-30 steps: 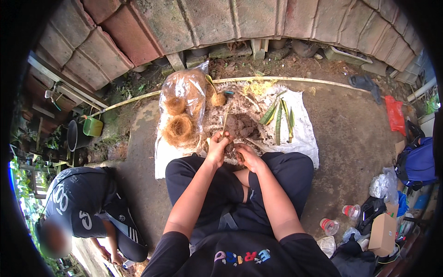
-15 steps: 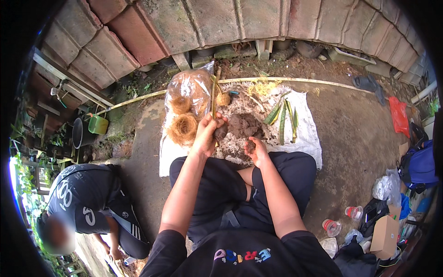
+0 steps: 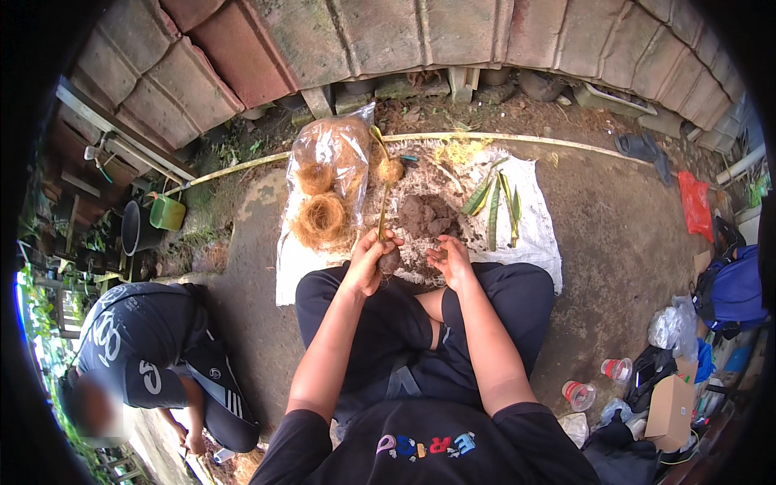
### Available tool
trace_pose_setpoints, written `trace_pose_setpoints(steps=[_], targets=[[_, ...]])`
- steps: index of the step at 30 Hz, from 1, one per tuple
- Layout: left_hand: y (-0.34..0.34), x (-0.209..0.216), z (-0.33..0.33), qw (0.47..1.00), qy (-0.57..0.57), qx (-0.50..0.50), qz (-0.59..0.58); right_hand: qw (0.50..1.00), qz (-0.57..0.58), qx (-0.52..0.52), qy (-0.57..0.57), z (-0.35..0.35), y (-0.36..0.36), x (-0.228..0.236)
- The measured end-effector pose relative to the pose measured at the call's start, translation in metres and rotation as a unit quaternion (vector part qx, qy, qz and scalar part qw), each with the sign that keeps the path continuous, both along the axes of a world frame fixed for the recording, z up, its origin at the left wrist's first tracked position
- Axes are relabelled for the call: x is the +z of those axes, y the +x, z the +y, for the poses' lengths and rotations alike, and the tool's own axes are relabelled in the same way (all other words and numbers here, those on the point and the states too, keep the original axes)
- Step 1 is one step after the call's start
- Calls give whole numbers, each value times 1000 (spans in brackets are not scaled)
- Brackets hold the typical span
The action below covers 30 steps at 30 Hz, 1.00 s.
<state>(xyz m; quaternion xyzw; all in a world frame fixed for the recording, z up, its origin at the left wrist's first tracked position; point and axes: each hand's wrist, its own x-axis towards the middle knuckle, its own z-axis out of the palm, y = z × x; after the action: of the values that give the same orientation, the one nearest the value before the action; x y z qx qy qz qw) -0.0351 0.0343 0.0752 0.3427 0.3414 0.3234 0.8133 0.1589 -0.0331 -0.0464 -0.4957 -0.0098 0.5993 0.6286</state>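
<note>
**Two hands, one cutting, and a lump of soil to pack**

Left hand (image 3: pixel 368 263) was clenched around a thin green cutting (image 3: pixel 382 218), gripping it low down where a dark ball of soil (image 3: pixel 390 260) sat at its base, just above the lap at the middle of the frame. The stem stood roughly upright, its tip up near the bag. Right hand (image 3: pixel 451 260) was loosely cupped, fingers curled, and looked like it had a pinch of soil in it; hard to tell if it was really closed on anything.

My take on doing this bit well: keep the left grip firm but low so the stem doesn't bend, and press the soil on with the right in small amounts, turning the ball instead of squeezing hard.

Just above the hands sat the soil pile (image 3: pixel 428 217) on a white cloth (image 3: pixel 537 234), so refills were a short reach. Clear bag of coconut fibre nests (image 3: pixel 327 194) stood touching the cloth's upper left part, green leaf strips (image 3: pixel 493 206) lay right of the pile. Room-wise, the crossed legs boxed in the lower side, and a brick wall (image 3: pixel 388 32) closed the top. A second person (image 3: pixel 153 356) crouched lower left, well apart. Plastic cups (image 3: pixel 578 394) and a blue backpack (image 3: pixel 731 287) cluttered the right edge, leaving bare concrete between.
</note>
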Motion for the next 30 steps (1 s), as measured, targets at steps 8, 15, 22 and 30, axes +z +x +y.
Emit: trace_pose_setpoints(steps=[8,15,22,30], targets=[[-19,-1,9,999,44,3,-13,999,-29,8,9,1,-2,-2],[-25,19,8,981,172,93,-2,978,-192,-52,-61,-1,8,-23],[-24,16,4,987,11,91,-132,994,-92,-56,15,1,-1,-9],[-12,-55,-15,988,-142,62,-5,994,-90,62,6,-4,-9,-3]])
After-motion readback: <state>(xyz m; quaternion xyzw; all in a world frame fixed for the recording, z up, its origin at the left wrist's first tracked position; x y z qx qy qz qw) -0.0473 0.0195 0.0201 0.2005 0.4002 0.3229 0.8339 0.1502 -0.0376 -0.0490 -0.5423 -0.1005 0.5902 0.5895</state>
